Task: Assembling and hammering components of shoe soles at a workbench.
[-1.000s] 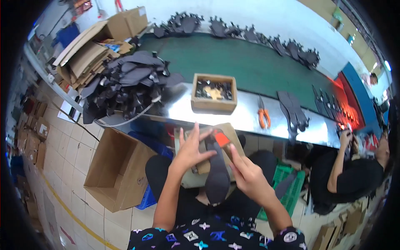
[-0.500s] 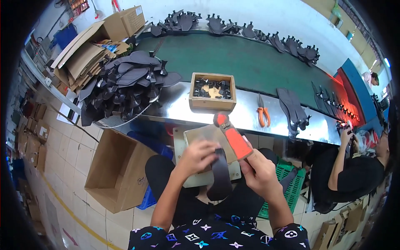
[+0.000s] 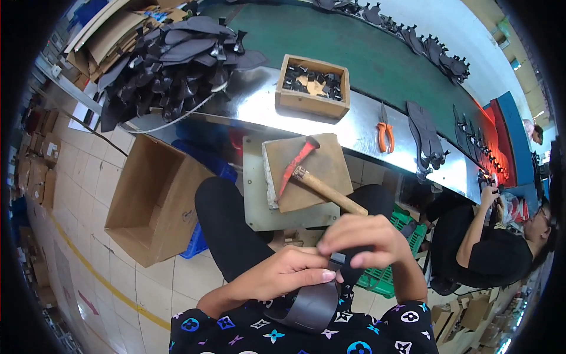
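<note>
Head view: left hand [image 3: 283,272] pinches one dark sole [image 3: 313,307], right hand [image 3: 370,237] is spread beside it, one hammer [image 3: 302,173] lies beyond.

Bright, even indoor light with a cool white cast fills a wide fisheye view ringed by a black border. The strongest glare is a washed-out white patch on the metal strip [image 3: 250,95] of the bench, and the white wall [image 3: 490,72] at upper right is pale too. A red-orange glow comes from inside the blue machine [image 3: 499,150] at far right. Shade gathers beneath the bench. The dark curved piece [image 3: 311,307] carries a soft sheen. The hammer [image 3: 299,172] is crisp; the right hand [image 3: 374,241] looks slightly soft. Toward the rim, straight edges bow and small details smear.
</note>
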Demonstrator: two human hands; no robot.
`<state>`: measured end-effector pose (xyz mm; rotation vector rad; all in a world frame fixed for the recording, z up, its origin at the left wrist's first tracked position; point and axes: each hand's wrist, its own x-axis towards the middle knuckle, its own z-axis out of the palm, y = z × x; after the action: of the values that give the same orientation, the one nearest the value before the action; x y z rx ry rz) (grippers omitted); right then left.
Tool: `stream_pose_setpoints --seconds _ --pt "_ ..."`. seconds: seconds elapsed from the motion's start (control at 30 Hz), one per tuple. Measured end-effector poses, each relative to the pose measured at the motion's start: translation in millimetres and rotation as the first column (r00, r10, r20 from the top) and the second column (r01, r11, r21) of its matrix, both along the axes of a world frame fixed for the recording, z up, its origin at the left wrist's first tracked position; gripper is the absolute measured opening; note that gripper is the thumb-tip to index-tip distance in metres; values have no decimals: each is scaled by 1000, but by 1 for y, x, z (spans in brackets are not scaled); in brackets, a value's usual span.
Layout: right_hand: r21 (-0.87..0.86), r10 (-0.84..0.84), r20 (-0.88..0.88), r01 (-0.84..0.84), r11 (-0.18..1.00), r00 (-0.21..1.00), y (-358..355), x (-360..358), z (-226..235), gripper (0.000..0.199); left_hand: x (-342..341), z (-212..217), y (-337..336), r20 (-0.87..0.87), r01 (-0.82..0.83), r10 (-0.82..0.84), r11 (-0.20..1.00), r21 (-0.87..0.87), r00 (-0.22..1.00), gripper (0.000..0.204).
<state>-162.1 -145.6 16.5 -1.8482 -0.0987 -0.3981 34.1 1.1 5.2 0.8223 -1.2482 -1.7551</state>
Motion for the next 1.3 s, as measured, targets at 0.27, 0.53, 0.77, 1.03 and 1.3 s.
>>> stream_pose_setpoints --seconds 0.27,0.53,0.77,1.03,1.3 --pt "412 -36 -57 56 909 998 32 -3 0 39 -10 7 6 -266 248 -216 964 94 940 40" --pt "685 -68 53 13 728 996 73 3 -9 47 -16 7 19 -352 331 -281 940 87 893 43" --pt "705 -198 42 111 701 979 82 6 -14 52 -21 0 17 -314 291 -274 957 8 909 42" --pt "102 -521 -64 525 845 851 84 1 -5 27 -23 -2 19 -5 -33 32 996 -84 999 41" --pt "34 -686 -44 687 726 727 80 -3 -15 25 -41 -35 29 -169 -437 440 898 59 882 43"
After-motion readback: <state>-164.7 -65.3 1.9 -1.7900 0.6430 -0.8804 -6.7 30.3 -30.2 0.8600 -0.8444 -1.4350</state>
